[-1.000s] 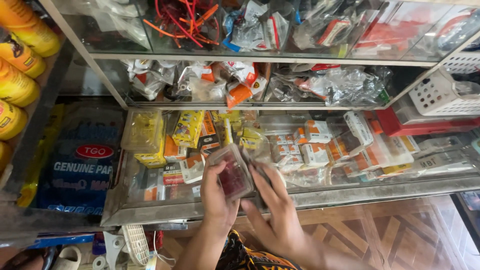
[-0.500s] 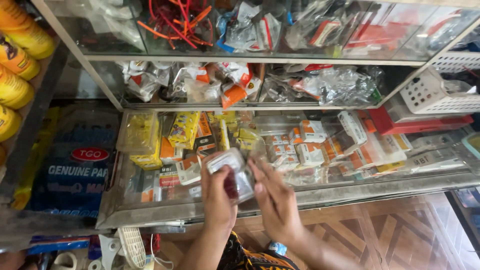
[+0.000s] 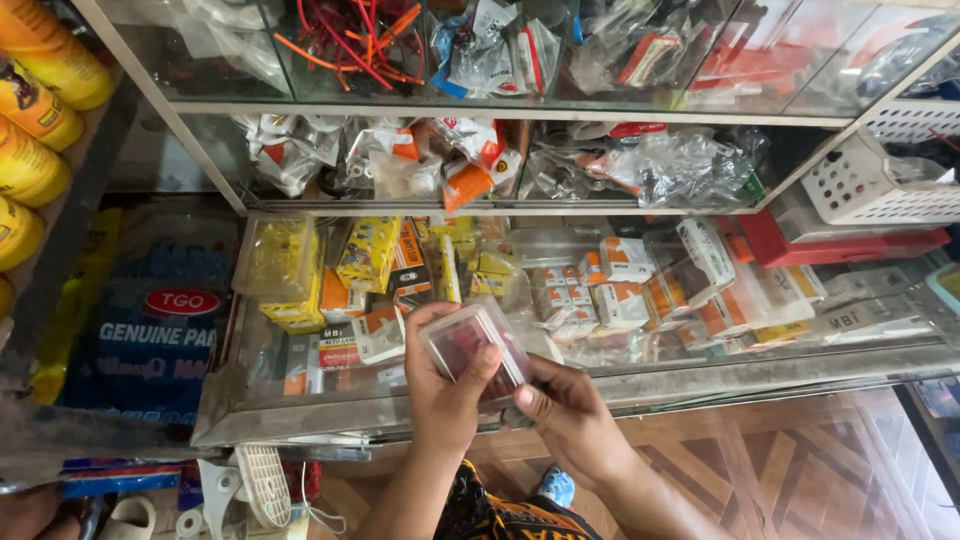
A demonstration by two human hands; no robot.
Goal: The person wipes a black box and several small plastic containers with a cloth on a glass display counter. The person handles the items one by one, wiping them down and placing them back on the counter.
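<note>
A small clear plastic box (image 3: 468, 345) with something dark red inside is held over the front edge of a glass shelf unit. My left hand (image 3: 445, 395) grips it from the left and below, thumb across its face. My right hand (image 3: 565, 415) touches its lower right corner with the fingertips. Both forearms come up from the bottom of the view, above a patterned garment (image 3: 490, 515).
The glass shelves (image 3: 640, 375) hold several small yellow, orange and white boxes (image 3: 620, 290), plastic bags of parts (image 3: 660, 165) and red wires (image 3: 350, 40). Yellow bottles (image 3: 35, 110) stand at the left, a white basket (image 3: 875, 185) at the right. A blue printed bag (image 3: 150, 320) lies lower left. Wooden floor below.
The clear box has turned in my hands and my right hand has slid from its side to its lower right corner. The camera has shifted slightly.
</note>
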